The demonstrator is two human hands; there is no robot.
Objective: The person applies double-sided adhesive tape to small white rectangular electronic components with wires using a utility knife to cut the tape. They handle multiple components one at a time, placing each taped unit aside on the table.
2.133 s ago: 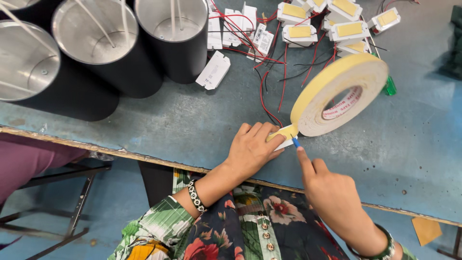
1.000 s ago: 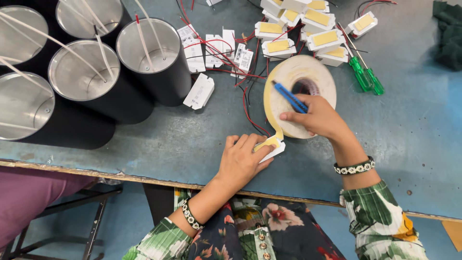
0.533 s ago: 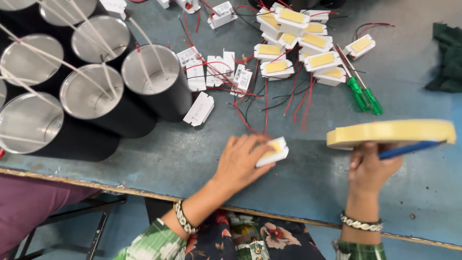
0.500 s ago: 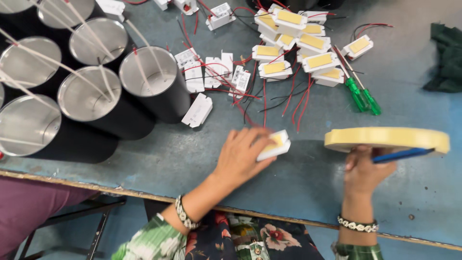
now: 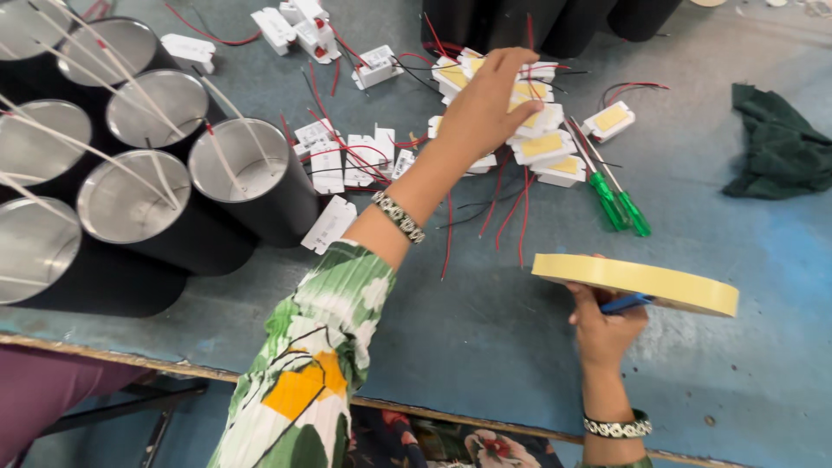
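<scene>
Head view: left hand (image 5: 485, 108) outstretched, grip spread over white modules (image 5: 542, 143); right hand (image 5: 602, 334) gripping tape roll (image 5: 637, 284).

we see yellow rectangular labels (image 5: 543, 145) on small white boxes, just left of the green screwdrivers (image 5: 620, 204); no packages, signs or screens.

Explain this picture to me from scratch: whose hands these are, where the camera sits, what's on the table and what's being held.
The camera is worn on a person's head and looks down at their own two bare hands over a blue worktable. The left hand reaches out onto a pile of small white boxes with yellow tops and red wires. The right hand holds a roll of yellowish tape flat, together with a blue pen. Also there: black cylinders with shiny insides, two green screwdrivers and a dark green cloth.
</scene>
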